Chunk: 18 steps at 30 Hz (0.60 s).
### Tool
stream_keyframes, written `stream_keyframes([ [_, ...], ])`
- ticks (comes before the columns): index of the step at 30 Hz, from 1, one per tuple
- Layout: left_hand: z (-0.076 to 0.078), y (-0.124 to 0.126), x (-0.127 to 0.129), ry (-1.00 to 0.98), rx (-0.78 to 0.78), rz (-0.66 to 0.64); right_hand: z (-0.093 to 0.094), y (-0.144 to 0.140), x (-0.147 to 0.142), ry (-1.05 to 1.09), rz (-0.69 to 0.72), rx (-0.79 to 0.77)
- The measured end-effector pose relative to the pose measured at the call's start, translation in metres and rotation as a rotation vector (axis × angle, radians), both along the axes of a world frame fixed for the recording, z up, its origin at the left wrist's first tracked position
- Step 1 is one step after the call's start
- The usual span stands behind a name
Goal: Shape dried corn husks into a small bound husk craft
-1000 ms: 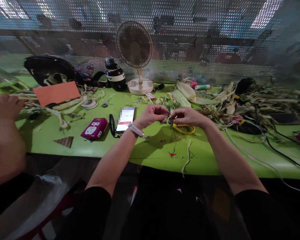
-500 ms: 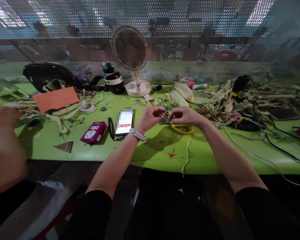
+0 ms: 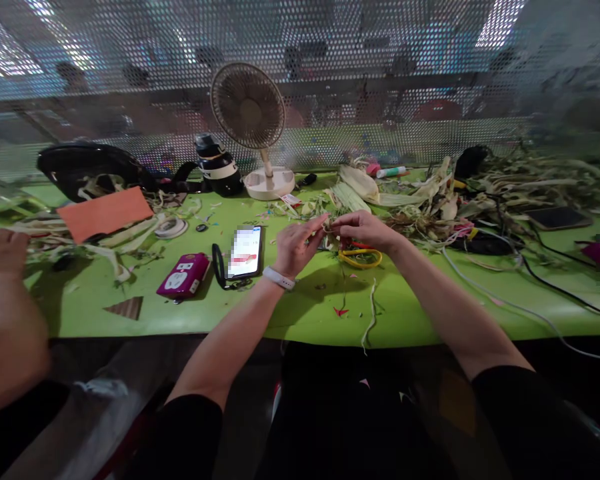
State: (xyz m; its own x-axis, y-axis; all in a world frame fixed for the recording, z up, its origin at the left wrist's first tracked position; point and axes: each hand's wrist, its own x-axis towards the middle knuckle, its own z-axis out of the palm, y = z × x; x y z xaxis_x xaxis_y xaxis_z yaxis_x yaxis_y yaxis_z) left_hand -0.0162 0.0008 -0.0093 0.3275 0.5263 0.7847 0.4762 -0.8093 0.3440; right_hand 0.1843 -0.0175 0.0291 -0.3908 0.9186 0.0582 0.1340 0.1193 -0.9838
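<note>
My left hand (image 3: 299,245) is closed above the green table, its fingers straight and pressed together toward the thumb. Facing it, my right hand (image 3: 363,229) pinches with thumb and forefinger. A thin pale plant strand (image 3: 329,227) runs between the two sets of fingertips; its ends are hidden by them. Just under the right hand lie yellow-handled scissors (image 3: 361,259), with the blades mostly covered. A pale twisted strand (image 3: 371,313) rests near the table's front edge, beside a small red scrap (image 3: 340,311).
Corn husks (image 3: 363,190) and dry stalks heap up at the back right. A fan (image 3: 269,185), a dark bottle (image 3: 221,170), a phone (image 3: 245,253) and a purple box (image 3: 184,275) stand or lie leftward. Cables (image 3: 520,307) cross the right side. Another person's arm (image 3: 10,300) reaches in at far left.
My left hand has turned, its fingers now straighter and pointing up to the right. My right hand stays pinched close by. The whole view has shifted slightly.
</note>
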Motion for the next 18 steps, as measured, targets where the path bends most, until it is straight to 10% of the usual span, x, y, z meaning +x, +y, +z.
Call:
stream_keyframes([
  [18, -0.001, 0.001, 0.0, -0.058, -0.093, -0.061, -0.004, 0.002, -0.003, -0.076, -0.247, 0.215],
])
